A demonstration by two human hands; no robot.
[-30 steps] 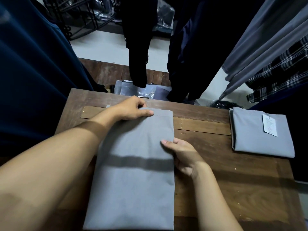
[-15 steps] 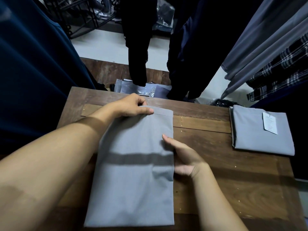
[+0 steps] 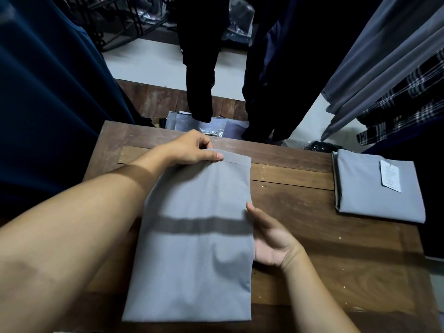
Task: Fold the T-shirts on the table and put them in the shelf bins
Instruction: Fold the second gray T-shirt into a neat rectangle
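A grey T-shirt (image 3: 197, 248), folded into a long narrow strip, lies lengthwise on the wooden table (image 3: 336, 267). My left hand (image 3: 189, 150) pinches the strip's far edge and lifts it a little off the wood. My right hand (image 3: 271, 239) lies palm-up at the strip's right edge near its middle, the fingers tucked under the cloth and the thumb on top. A second grey T-shirt (image 3: 374, 188), folded square with a white paper tag on it, rests at the table's right end.
Dark garments (image 3: 201, 56) hang close beyond the table's far edge. Grey and plaid clothes (image 3: 396, 75) hang at the right, a navy garment (image 3: 48, 92) at the left. Bagged clothing (image 3: 211, 126) lies on the floor behind the table. A black wire rack (image 3: 120, 18) stands top left.
My left hand has raised the strip's far edge slightly. My right hand has turned palm-up and slid its fingers under the right edge. The camera has shifted a little.
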